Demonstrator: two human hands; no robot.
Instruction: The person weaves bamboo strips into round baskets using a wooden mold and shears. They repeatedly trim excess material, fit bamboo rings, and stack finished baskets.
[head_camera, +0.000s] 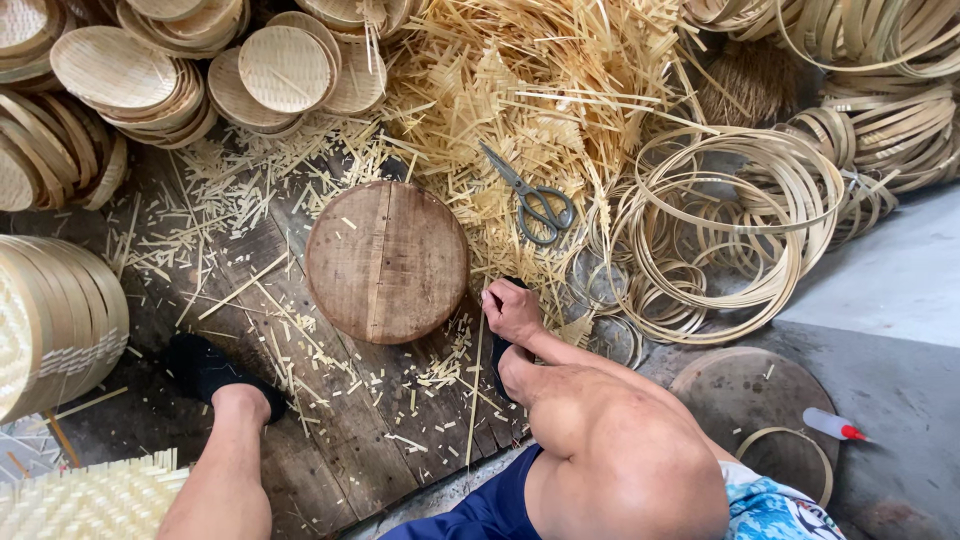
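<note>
My right hand (512, 310) reaches down past my right knee (610, 440) to the plank floor, just right of a round wooden block (385, 260). Its fingers are curled at the top end of a thin bamboo strip (474, 390) lying on the planks; whether they grip it cannot be told. Grey scissors (537, 200) lie on the bamboo shavings a short way above the hand. My left hand is out of sight; only my left leg and black shoe (205, 370) show.
Loose bamboo hoops (720, 230) pile up at the right. Woven round lids (110, 65) are stacked along the back left, with a woven stack (55, 320) at the left. A round disc (745, 390) and a red-capped bottle (830, 425) lie at the lower right.
</note>
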